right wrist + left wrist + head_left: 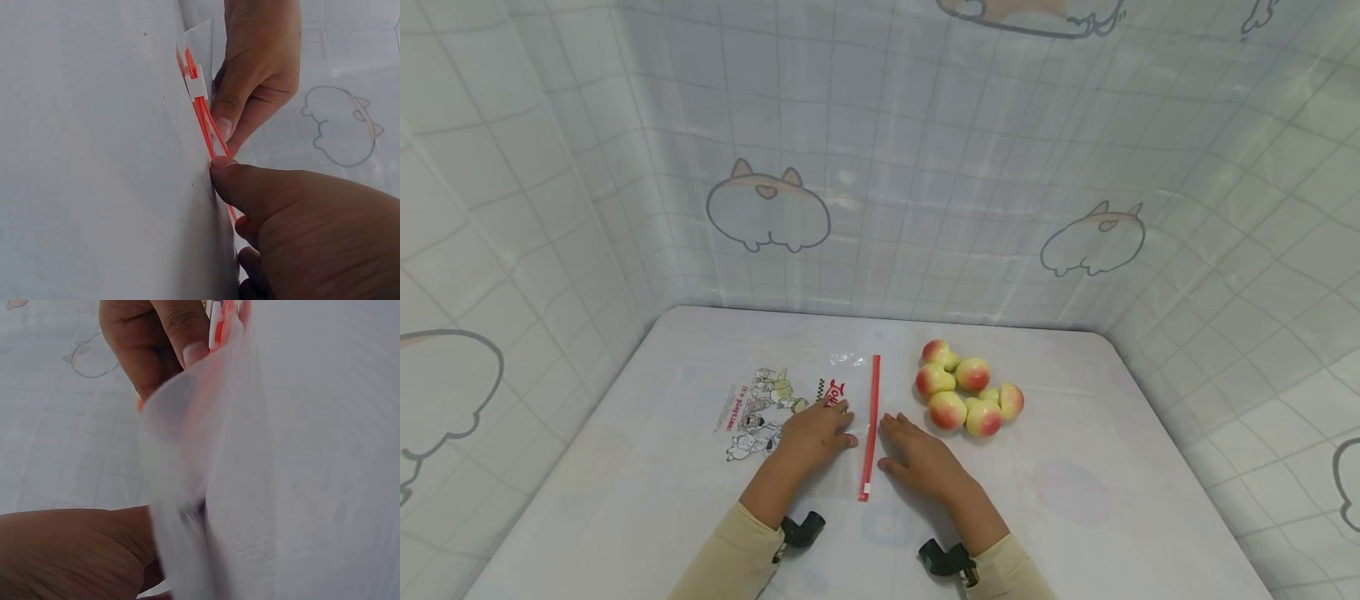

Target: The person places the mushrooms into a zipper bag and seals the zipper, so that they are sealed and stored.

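A clear zip bag point(758, 417) printed with cartoon animals lies flat on the table, its red zip strip point(872, 425) toward the right. My left hand point(812, 437) rests on the bag with fingers extended, close to the strip. Just right of the strip, my right hand point(928, 462) lies palm down, fingers fairly straight. Seen from the right wrist, a white slider point(195, 84) sits on the strip, whose two red bands stand slightly apart; the right thumb point(250, 187) is beside them. Blurred plastic point(178, 444) hides part of the left hand in the left wrist view.
Several yellow-and-red fruits point(973, 374) are grouped right of the bag, beyond the right hand. The white table point(1075, 533) is enclosed on its far and side edges by checked curtains point(887, 208) with animal drawings. Dark camera mounts point(943, 558) sit at both wrists.
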Action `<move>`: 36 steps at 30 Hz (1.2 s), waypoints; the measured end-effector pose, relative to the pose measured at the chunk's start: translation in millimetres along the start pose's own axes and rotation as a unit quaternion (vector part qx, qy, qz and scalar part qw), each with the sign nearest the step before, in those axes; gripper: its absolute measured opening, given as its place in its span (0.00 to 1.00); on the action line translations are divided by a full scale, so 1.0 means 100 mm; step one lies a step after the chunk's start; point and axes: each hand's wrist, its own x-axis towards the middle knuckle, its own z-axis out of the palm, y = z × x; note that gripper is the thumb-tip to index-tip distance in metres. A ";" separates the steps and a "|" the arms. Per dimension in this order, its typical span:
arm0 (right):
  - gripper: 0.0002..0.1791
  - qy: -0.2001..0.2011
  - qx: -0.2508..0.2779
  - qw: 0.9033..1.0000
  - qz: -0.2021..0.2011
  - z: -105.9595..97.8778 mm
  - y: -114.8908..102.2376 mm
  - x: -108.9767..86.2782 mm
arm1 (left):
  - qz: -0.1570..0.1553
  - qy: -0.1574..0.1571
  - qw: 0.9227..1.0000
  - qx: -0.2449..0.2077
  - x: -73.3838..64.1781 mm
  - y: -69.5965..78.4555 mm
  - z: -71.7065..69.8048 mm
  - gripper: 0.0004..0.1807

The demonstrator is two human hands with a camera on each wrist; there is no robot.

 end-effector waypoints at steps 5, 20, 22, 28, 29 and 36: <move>0.38 0.003 -0.007 1.000 -0.010 0.02 0.00 0.01 | 0.001 0.007 1.000 -0.001 0.01 -0.01 0.01 0.27; 0.36 -0.005 0.001 1.000 -0.011 0.02 -0.02 0.00 | 0.004 0.014 1.000 -0.006 0.04 -0.03 0.04 0.19; 0.35 -0.005 0.005 1.000 -0.015 0.01 -0.03 0.00 | 0.002 0.016 1.000 -0.003 0.04 -0.03 0.05 0.19; 0.32 0.003 -0.001 1.000 -0.031 0.01 -0.03 -0.01 | -0.015 0.015 1.000 -0.001 0.05 -0.01 0.04 0.18; 0.32 0.004 -0.003 0.999 -0.033 0.02 -0.02 -0.01 | -0.018 0.014 1.000 -0.003 0.05 -0.01 0.04 0.18; 0.30 0.011 -0.014 0.999 -0.051 0.04 0.00 0.00 | -0.032 0.022 0.999 -0.018 0.05 0.00 0.03 0.18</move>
